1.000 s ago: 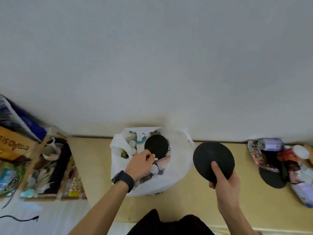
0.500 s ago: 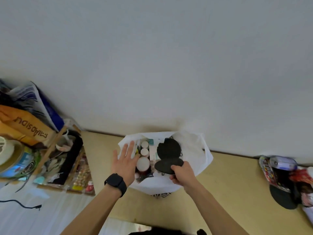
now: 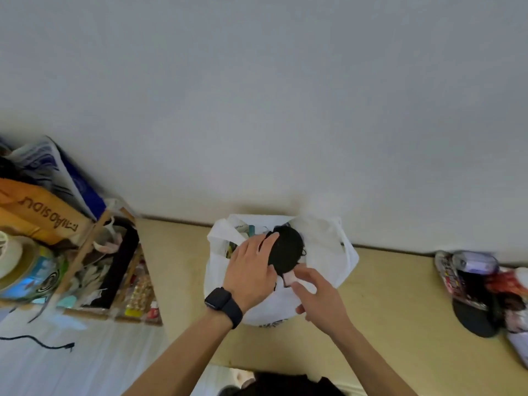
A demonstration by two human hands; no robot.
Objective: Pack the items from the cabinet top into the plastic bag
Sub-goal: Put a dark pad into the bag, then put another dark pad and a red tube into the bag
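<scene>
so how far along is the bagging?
Done: the white plastic bag already holds bottles and a black disc. In hand: left hand presses on the disc, right hand is at the bag's front edge. Left: a pile of packets at the cabinet top's right end.

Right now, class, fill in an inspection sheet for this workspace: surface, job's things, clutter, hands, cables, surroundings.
Surface: tan cabinet top, mostly bare in the middle.
Job's things: white plastic bag open against the wall, black disc on top of its contents.
Clutter: unpacked pile at right.
Hands: left hand pressing on the disc; right hand at the bag's near rim, grip unclear.
Cables: black cable on the floor, left.
Surroundings: plain wall; crowded wooden shelf at left.
</scene>
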